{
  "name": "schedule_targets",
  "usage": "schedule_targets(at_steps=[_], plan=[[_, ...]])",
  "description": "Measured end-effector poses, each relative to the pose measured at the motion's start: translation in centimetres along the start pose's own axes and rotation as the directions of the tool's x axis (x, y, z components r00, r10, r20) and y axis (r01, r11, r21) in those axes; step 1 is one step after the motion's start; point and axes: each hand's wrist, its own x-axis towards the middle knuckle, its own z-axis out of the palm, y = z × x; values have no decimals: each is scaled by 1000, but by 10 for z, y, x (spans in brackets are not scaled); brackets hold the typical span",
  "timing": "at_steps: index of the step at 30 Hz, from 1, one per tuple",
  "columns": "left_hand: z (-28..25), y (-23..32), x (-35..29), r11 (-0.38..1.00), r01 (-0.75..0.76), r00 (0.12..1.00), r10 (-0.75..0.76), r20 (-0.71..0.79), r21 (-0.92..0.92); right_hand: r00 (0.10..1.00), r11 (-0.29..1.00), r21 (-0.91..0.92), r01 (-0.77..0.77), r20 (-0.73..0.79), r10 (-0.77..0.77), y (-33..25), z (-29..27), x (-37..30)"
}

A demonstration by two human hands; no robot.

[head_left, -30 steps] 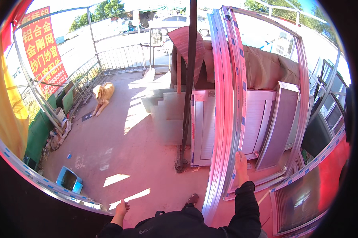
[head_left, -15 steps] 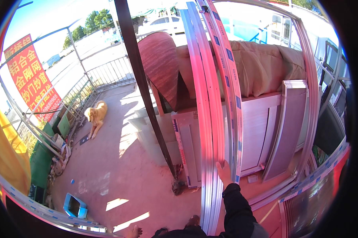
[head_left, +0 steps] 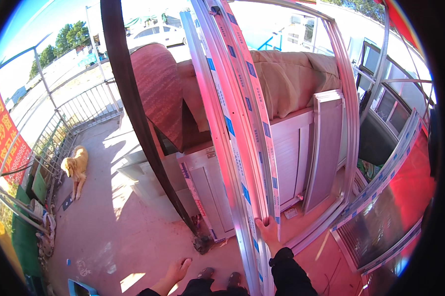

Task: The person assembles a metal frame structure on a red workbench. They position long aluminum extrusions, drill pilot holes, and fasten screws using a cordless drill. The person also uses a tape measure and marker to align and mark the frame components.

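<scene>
Several long aluminium profiles (head_left: 231, 123), silvery with blue-marked protective film, stand tilted in front of me and run from the top of the view to the lower edge. My right hand (head_left: 268, 231) grips the edge of these profiles low down, its thumb on their left side and some fingers hidden behind. Left of the bundle, my left hand (head_left: 177, 271) hangs low over the floor, holding nothing, its fingers loosely extended and apart from the profiles.
Behind the profiles stands a pale panelled cabinet (head_left: 292, 165) under a brown cover (head_left: 291, 81). A dark post (head_left: 128, 93) slants down on its left. Screen panels (head_left: 323, 153) lean at the right. A dog (head_left: 76, 170) lies far left; a blue bin (head_left: 82, 288) is near left.
My view has swung to the right, so the scene shifts left. More blue-marked faces of the profiles show. My left hand has come further into view; my right hand still grips the profiles.
</scene>
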Motion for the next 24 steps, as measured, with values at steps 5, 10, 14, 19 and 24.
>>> schedule_targets(at_steps=[5, 10, 14, 19, 24], plan=[[26, 125, 89, 852, -255, 881, 400, 254, -457, 996, 992, 97, -84, -1, 85, -66, -60, -106], [90, 244, 51, 513, 30, 619, 664, 419, -858, 994, 992, -107, -73, -90, 63, -118, -118, -233], [134, 295, -60, 396, 270, 529, 700, 479, -878, 928, 944, -328, 25, -345, -144, -140, -157, -335], [160, 320, -212, 278, 635, 345, 732, 587, -720, 796, 872, -479, -95, -562, -222, -161, -209, -485], [174, 336, -356, 358, 556, 273, 773, 572, -750, 667, 824, -543, -161, -675, -314, -182, -255, -636]])
